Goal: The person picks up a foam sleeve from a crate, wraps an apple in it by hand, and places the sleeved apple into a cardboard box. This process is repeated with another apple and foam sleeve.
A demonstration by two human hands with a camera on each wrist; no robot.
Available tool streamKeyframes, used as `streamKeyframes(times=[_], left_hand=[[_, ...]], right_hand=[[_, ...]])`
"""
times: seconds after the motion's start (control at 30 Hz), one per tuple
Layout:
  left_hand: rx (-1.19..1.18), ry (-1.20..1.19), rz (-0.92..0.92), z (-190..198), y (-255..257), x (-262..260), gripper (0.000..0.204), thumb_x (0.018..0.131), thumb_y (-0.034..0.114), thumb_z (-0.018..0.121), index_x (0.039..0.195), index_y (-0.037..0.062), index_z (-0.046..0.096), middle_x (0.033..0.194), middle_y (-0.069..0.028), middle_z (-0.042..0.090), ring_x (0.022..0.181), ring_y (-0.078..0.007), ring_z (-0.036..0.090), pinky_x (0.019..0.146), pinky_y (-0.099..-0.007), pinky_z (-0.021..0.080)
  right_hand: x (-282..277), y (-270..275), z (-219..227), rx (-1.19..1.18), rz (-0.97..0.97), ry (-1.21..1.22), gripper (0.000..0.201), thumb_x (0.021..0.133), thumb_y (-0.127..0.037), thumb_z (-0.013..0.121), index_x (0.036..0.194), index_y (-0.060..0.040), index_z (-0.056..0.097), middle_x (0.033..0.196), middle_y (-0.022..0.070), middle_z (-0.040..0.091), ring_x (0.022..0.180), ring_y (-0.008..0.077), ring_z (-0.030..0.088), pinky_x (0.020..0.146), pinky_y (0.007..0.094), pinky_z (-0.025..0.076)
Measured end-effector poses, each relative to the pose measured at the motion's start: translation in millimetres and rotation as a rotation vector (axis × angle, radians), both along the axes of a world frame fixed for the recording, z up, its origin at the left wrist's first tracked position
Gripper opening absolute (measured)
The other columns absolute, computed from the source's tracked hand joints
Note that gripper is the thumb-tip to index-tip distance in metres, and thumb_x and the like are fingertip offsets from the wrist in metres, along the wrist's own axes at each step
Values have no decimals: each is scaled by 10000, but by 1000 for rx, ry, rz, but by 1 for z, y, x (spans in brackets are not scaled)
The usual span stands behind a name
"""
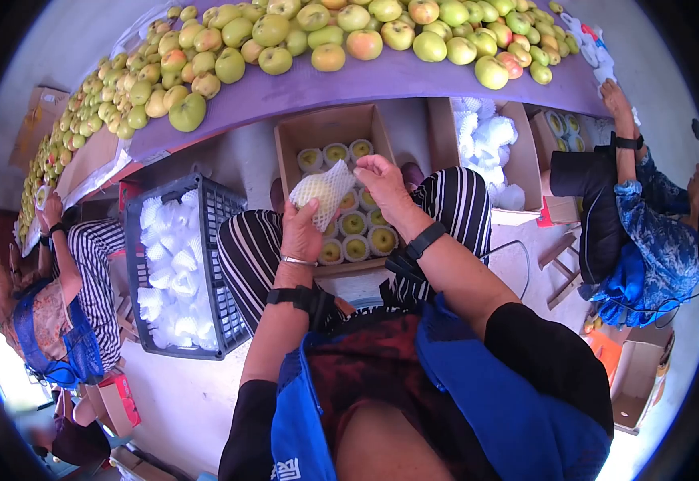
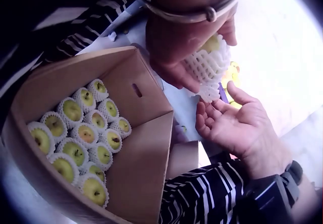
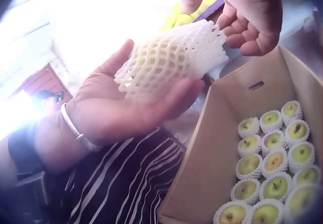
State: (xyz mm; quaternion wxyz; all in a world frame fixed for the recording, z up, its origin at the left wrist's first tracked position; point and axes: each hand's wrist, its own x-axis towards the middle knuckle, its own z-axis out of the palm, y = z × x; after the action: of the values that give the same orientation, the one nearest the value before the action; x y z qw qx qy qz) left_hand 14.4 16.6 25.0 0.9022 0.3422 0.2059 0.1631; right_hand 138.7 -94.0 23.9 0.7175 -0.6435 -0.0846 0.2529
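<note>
In the head view my left hand (image 1: 301, 232) grips an apple in a white foam net (image 1: 323, 192), over a cardboard carton (image 1: 287, 143). The right wrist view shows the left fingers and thumb around the apple's lower part, the loose end of the net (image 3: 209, 45) sticking out beyond it. My right hand (image 1: 387, 186) is right at that loose end, its thumb apart and its fingers loosely bent, as the left wrist view shows. Apples in foam nets (image 2: 83, 133) sit in rows inside the carton, stems up.
Loose apples (image 1: 269, 30) cover the purple-topped table (image 1: 285, 92) ahead. A dark crate (image 1: 219, 272) of foam nets stands to the left, a box of foam nets (image 1: 485, 144) to the right. Other people sit on both sides, one in a blue patterned sleeve (image 1: 646, 224).
</note>
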Motion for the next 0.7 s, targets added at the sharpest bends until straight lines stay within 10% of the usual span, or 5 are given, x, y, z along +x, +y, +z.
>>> streamKeyframes(times=[0.7], left_hand=[[17, 66, -19, 2, -3, -1, 530, 757, 234, 624, 1200, 161, 342, 1152, -77, 453, 1005, -263, 508, 745, -445, 492]], right_hand=[[4, -2, 5, 9, 274, 86, 206, 734, -116, 617, 868, 38, 592, 752, 47, 587, 668, 91, 533, 585, 223, 430]])
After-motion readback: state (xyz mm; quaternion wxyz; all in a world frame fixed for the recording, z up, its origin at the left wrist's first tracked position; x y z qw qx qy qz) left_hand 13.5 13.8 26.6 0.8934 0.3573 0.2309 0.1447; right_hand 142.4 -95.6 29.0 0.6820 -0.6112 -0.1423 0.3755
